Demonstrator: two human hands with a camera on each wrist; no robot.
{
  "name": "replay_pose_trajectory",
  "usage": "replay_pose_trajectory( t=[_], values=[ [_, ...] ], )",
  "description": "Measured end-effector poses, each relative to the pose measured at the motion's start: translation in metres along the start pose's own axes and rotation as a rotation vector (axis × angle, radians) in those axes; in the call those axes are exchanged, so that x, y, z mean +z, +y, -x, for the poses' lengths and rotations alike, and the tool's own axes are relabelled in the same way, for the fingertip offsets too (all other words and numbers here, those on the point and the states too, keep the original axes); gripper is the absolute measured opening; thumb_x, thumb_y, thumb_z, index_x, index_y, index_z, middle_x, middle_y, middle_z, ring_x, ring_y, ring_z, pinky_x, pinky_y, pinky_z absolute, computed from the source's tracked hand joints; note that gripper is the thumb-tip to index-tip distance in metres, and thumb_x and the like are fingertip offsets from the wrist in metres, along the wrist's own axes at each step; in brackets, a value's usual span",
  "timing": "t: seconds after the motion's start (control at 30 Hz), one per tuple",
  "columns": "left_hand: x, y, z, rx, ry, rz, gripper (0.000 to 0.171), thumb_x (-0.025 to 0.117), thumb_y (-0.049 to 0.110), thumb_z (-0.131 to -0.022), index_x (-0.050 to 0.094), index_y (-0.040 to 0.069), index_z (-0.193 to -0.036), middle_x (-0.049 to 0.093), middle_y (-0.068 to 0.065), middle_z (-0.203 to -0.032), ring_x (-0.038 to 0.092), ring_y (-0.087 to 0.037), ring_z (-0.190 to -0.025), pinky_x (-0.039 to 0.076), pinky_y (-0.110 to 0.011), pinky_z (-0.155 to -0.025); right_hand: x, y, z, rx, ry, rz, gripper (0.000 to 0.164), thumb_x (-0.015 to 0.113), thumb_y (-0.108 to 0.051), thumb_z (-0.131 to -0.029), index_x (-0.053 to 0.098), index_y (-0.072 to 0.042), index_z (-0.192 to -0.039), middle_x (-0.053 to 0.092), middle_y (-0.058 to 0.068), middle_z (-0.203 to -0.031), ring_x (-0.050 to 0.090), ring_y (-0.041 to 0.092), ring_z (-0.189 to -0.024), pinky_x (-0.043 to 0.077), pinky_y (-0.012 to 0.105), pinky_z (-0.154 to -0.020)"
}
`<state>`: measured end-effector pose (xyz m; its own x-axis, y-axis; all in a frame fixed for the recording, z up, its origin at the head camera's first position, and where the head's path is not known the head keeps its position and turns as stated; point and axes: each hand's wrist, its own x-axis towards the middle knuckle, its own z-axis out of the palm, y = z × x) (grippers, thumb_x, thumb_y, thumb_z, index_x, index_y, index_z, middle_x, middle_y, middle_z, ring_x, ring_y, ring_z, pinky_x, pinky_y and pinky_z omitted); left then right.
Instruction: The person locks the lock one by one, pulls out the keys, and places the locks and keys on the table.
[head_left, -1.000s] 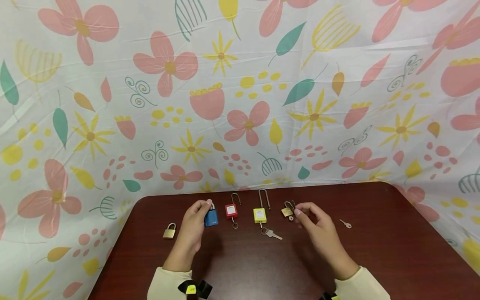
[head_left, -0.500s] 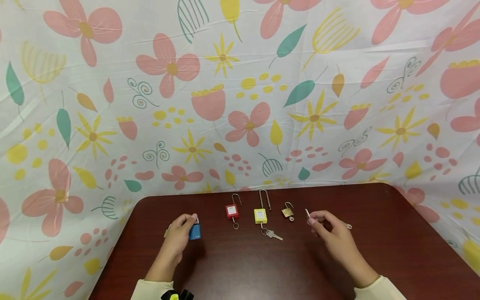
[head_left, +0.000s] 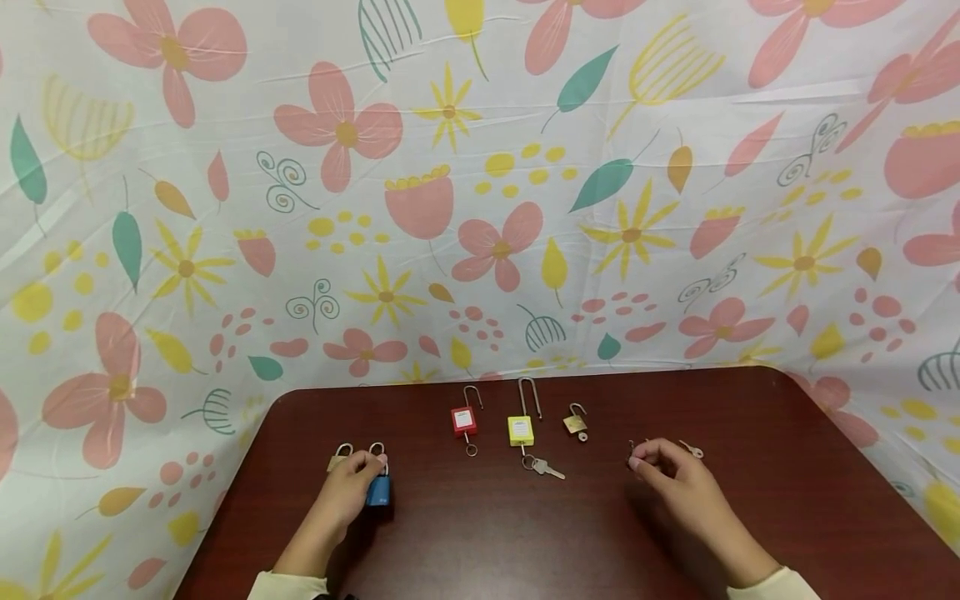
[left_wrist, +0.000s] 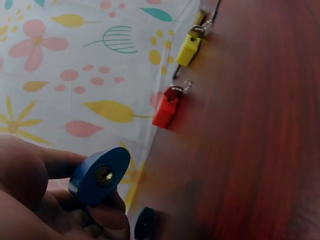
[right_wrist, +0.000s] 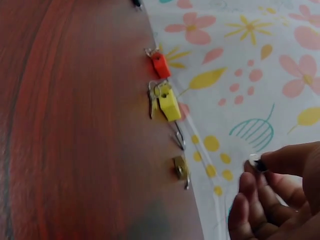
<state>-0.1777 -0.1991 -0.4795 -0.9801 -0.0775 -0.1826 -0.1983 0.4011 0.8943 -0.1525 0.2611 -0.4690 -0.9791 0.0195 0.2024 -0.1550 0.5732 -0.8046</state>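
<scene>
My left hand (head_left: 347,487) grips a blue padlock (head_left: 378,490) by its shackle, low over the left side of the table. In the left wrist view the blue padlock (left_wrist: 102,175) shows its keyhole end. Partly behind that hand lies a brass padlock (head_left: 341,454). On the right, my right hand (head_left: 686,492) pinches a small key (head_left: 632,450) between thumb and fingers; most of it is hidden. The right wrist view shows only a shiny and dark bit of the key (right_wrist: 256,162). Just beyond this hand lies a loose key (head_left: 693,451).
Along the back of the brown table (head_left: 510,533) lie a red padlock (head_left: 463,421), a yellow padlock (head_left: 521,430) with a key (head_left: 547,469) on its ring, and a brass padlock (head_left: 575,424), their shackles open. A flowered cloth (head_left: 480,208) hangs behind.
My left hand has carried the blue padlock left and nearer, down towards the table. My right hand has moved right and nearer with the key, away from the open brass padlock.
</scene>
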Motion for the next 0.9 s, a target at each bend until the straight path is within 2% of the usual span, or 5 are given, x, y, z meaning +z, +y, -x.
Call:
replay_pose_trajectory(
  t=[0.2, 0.33, 0.47, 0.67, 0.9],
  values=[
    [0.003, -0.010, 0.002, -0.012, -0.048, -0.004, 0.027, 0.054, 0.025, -0.105, 0.060, 0.003, -0.091, 0.051, -0.003, -0.078, 0.051, -0.018, -0.071, 0.041, -0.031, -0.063, -0.008, 0.009, 0.002, 0.133, -0.115, 0.062, 0.016, 0.067, -0.024, -0.098, 0.069, -0.009, -0.102, 0.067, 0.003, -0.084, 0.057, 0.003, -0.071, 0.049, 0.023, -0.063],
    [0.004, -0.015, 0.002, -0.019, -0.085, -0.024, 0.025, 0.054, 0.023, -0.105, 0.058, 0.004, -0.089, 0.050, -0.003, -0.076, 0.049, -0.018, -0.068, 0.040, -0.031, -0.061, -0.013, 0.019, 0.003, 0.167, -0.192, 0.067, 0.019, 0.066, -0.024, -0.098, 0.070, -0.006, -0.104, 0.066, 0.004, -0.082, 0.058, 0.006, -0.070, 0.052, 0.024, -0.061],
    [0.003, -0.018, 0.001, -0.008, -0.098, -0.040, 0.025, 0.054, 0.021, -0.105, 0.058, 0.003, -0.088, 0.048, -0.002, -0.074, 0.047, -0.017, -0.067, 0.037, -0.029, -0.059, -0.020, 0.026, 0.003, 0.178, -0.241, 0.121, 0.019, 0.065, -0.025, -0.099, 0.070, -0.008, -0.104, 0.065, 0.003, -0.083, 0.057, 0.005, -0.070, 0.049, 0.024, -0.061],
    [0.003, -0.020, 0.001, 0.024, -0.104, -0.067, 0.021, 0.058, 0.018, -0.102, 0.061, 0.003, -0.088, 0.052, -0.001, -0.073, 0.051, -0.016, -0.069, 0.040, -0.027, -0.060, -0.027, 0.033, 0.003, 0.160, -0.260, 0.218, 0.016, 0.065, -0.025, -0.098, 0.072, -0.011, -0.100, 0.068, 0.000, -0.087, 0.056, 0.002, -0.071, 0.045, 0.023, -0.064],
    [0.004, -0.022, -0.001, 0.069, -0.103, -0.173, 0.020, 0.060, 0.018, -0.101, 0.062, 0.005, -0.086, 0.055, -0.002, -0.075, 0.051, -0.016, -0.072, 0.040, -0.027, -0.065, -0.031, 0.041, 0.002, 0.174, -0.292, 0.240, 0.013, 0.065, -0.022, -0.098, 0.071, -0.012, -0.093, 0.063, 0.000, -0.080, 0.051, 0.003, -0.068, 0.042, 0.023, -0.062]
  ],
)
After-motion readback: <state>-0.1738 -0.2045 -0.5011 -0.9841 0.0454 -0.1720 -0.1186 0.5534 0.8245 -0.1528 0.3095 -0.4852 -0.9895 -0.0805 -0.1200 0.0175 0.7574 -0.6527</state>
